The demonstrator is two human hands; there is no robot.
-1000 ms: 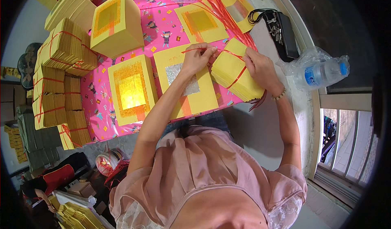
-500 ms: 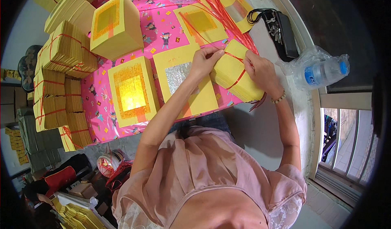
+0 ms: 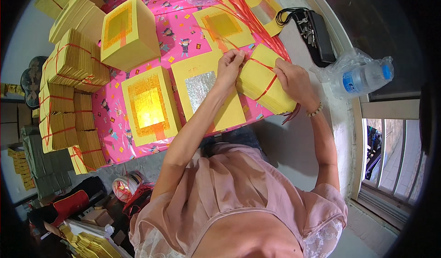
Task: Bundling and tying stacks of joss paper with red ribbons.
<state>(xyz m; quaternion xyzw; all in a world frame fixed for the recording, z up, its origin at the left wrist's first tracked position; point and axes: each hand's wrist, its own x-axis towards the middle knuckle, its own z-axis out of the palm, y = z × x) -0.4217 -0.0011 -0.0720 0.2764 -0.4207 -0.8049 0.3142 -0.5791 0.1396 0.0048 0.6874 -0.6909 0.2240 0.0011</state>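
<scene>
The left grip [image 3: 228,70] pinches red string [image 3: 262,64], the right grip [image 3: 295,80] clasping the yellow paper bundle [image 3: 255,80] along its side

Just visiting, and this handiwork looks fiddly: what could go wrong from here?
The left grip appears to pinch the red strap beside the bundle; if it slips, the strap could loosen. The right grip steadies the bundle by the table's edge, where a hard tug might pull it off. Loose strands lie close by and might tangle.
</scene>
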